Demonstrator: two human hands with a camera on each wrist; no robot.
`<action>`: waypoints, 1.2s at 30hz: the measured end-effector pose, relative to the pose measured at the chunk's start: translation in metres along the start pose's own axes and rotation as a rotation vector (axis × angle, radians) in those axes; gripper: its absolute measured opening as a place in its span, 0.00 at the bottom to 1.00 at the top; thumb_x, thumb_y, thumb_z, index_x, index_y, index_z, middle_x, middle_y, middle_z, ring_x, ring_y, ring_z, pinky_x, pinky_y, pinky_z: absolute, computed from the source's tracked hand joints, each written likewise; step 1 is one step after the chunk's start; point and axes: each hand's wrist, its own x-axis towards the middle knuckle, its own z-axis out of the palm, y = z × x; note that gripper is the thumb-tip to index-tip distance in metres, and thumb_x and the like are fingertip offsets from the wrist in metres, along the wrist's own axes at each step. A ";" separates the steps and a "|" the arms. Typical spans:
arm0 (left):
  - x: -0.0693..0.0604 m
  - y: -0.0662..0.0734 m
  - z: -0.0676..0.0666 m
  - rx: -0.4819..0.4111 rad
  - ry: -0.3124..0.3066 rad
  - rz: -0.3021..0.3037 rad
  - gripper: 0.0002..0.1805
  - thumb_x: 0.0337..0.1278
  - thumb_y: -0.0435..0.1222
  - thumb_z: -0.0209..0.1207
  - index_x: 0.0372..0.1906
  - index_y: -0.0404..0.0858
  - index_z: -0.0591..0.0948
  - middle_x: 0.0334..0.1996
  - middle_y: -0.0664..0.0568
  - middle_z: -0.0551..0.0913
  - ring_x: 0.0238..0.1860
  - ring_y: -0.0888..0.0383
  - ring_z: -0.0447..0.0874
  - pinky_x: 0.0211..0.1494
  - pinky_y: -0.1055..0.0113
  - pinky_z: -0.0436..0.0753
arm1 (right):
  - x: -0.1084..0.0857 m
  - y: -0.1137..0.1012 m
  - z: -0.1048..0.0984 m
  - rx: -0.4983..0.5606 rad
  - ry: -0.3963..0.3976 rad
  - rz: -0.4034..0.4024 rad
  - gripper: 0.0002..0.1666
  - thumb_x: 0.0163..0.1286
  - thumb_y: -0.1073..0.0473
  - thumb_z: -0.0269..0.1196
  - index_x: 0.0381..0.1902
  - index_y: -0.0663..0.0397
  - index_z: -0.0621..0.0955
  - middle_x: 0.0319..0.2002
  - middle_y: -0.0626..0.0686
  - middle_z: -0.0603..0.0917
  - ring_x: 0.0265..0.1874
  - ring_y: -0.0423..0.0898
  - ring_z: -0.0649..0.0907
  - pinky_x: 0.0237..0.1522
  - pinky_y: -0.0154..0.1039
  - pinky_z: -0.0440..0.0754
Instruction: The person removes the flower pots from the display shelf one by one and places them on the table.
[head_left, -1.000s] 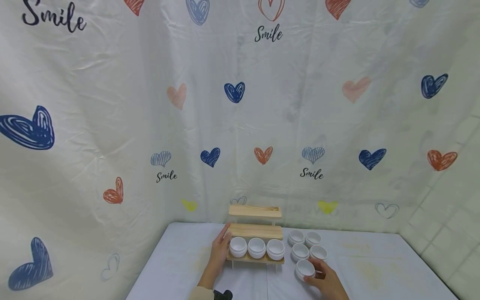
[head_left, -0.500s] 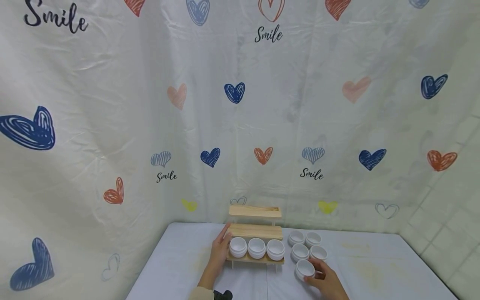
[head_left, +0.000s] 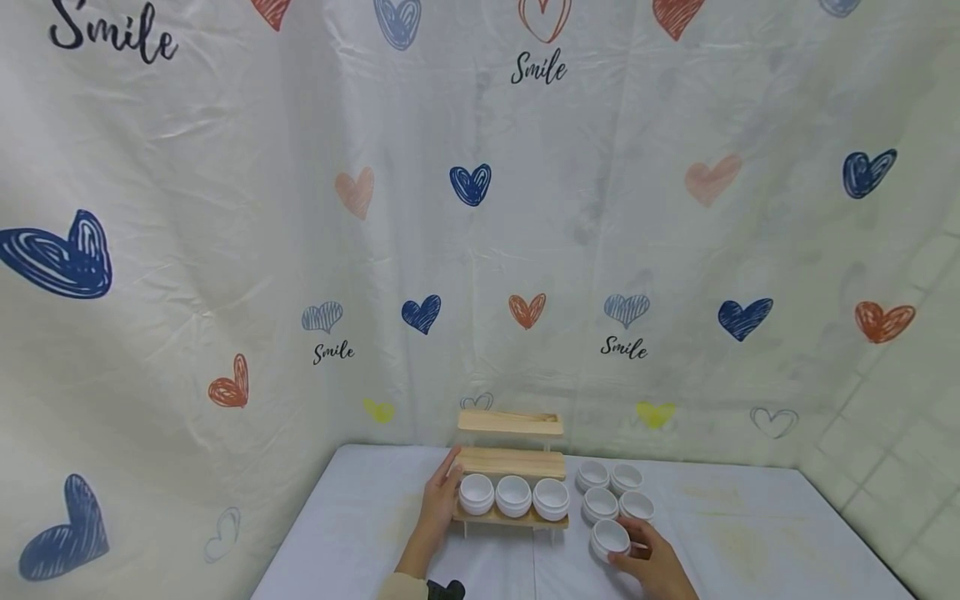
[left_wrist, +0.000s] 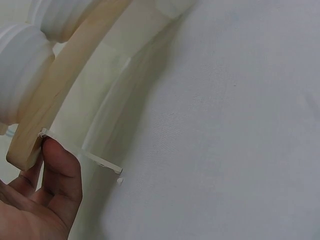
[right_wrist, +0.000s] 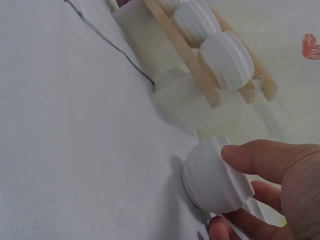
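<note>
A three-tier wooden display stand (head_left: 512, 463) stands on the table, with three small white bowls (head_left: 513, 495) in a row along its lowest shelf. My left hand (head_left: 437, 507) holds the stand's left end. In the left wrist view, the thumb lies against the end of the wooden shelf (left_wrist: 65, 82), and other fingers are curled behind it. To the right of the stand, my right hand (head_left: 654, 560) grips a small white bowl (head_left: 609, 539) by its side, thumb near the rim and fingers on the far side, partly hidden. That bowl (right_wrist: 207, 177) appears to sit on the tabletop.
Several more white bowls (head_left: 601, 503) are grouped on the table just behind the held one. A white cloth (head_left: 735, 533) covers the table. Behind it hangs a heart-patterned curtain (head_left: 570, 250). The stand's upper two shelves carry no bowls.
</note>
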 end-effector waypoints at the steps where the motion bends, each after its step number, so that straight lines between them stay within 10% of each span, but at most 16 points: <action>1: 0.000 0.000 0.000 -0.003 0.000 -0.004 0.34 0.68 0.64 0.52 0.75 0.59 0.70 0.79 0.51 0.65 0.81 0.40 0.55 0.81 0.36 0.55 | -0.001 -0.001 -0.001 -0.002 0.003 -0.005 0.44 0.54 0.60 0.79 0.66 0.66 0.73 0.61 0.70 0.79 0.47 0.53 0.86 0.44 0.43 0.89; 15: 0.000 -0.001 0.000 0.006 -0.004 0.010 0.35 0.70 0.63 0.52 0.76 0.56 0.69 0.79 0.52 0.65 0.81 0.41 0.55 0.81 0.36 0.55 | -0.010 -0.046 -0.007 -0.089 0.070 -0.127 0.37 0.63 0.54 0.74 0.66 0.60 0.74 0.64 0.64 0.79 0.58 0.58 0.81 0.53 0.45 0.84; 36: -0.002 -0.002 0.000 0.007 0.007 0.005 0.32 0.71 0.61 0.52 0.75 0.59 0.70 0.79 0.52 0.65 0.82 0.42 0.55 0.82 0.37 0.56 | 0.010 -0.074 0.051 0.100 0.023 -0.298 0.33 0.53 0.62 0.80 0.57 0.57 0.81 0.51 0.57 0.85 0.46 0.50 0.84 0.42 0.35 0.82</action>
